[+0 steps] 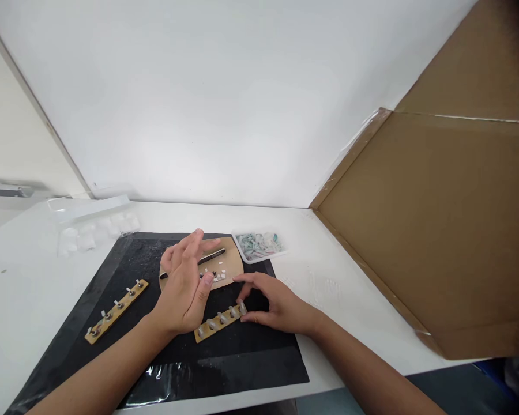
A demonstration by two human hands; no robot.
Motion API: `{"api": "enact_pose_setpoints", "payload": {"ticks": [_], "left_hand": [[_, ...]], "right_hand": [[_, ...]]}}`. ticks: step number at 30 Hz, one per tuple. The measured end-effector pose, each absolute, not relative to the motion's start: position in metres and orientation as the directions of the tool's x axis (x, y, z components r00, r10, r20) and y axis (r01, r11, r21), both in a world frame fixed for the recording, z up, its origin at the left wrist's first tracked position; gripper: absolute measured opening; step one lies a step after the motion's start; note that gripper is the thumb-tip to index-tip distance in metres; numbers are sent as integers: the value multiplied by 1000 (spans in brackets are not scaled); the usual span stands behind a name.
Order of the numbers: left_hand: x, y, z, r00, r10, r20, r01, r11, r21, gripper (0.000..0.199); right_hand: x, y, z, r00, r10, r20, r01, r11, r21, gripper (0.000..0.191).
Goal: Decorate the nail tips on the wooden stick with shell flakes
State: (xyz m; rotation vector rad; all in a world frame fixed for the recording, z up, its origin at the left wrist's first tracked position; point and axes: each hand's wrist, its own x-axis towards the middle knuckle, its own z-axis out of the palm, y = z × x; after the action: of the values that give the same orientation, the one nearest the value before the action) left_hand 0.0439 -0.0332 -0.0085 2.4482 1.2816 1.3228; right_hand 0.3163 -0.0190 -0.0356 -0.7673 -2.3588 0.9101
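My left hand (182, 285) is raised over the near left part of a tan board, fingers stretched out, with nothing visible in it. My right hand (271, 301) has its thumb and a curled finger on either side of the right end of a wooden strip (218, 324), which carries a row of clear plastic pieces. Its index finger reaches out towards the edge of the tan board (233, 266). On that board lie a slim black tool (211, 257), partly behind my left hand, and several small white bits (218, 276).
Another wooden strip (116, 311) with upright metal posts lies left on the black mat (155, 360). A white tray (253, 260) of clear and greenish pieces stands behind. A clear box (97, 227) with white contents sits back left. A cardboard panel (432, 230) borders the right.
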Motion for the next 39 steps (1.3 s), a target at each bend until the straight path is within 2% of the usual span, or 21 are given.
{"api": "enact_pose_setpoints", "payload": {"ticks": [6, 8, 16, 23, 28, 34, 39], "left_hand": [[43, -33, -10, 281, 699, 658, 624, -654, 428, 66], [43, -33, -10, 283, 698, 658, 613, -659, 436, 65], [43, -32, -9, 284, 700, 655, 595, -665, 452, 62], [41, -33, -11, 277, 710, 647, 608, -651, 454, 63], [42, -33, -13, 258, 730, 633, 588, -638, 496, 61], [42, -34, -13, 203, 783, 588, 585, -579, 568, 56], [42, -36, -4, 295, 724, 623, 599, -648, 470, 52]], "right_hand": [[316, -19, -38, -713, 678, 179, 343, 560, -754, 101], [316, -19, -39, -719, 676, 160, 350, 552, -756, 103], [316, -20, -38, -687, 686, 237, 360, 606, -710, 86], [324, -18, -29, -630, 724, 279, 362, 592, -720, 73], [327, -21, -24, -581, 742, 335, 294, 576, -763, 64], [328, -23, -19, -406, 797, 447, 243, 566, -788, 55], [329, -19, -20, -207, 847, 490, 219, 528, -820, 55]]}}
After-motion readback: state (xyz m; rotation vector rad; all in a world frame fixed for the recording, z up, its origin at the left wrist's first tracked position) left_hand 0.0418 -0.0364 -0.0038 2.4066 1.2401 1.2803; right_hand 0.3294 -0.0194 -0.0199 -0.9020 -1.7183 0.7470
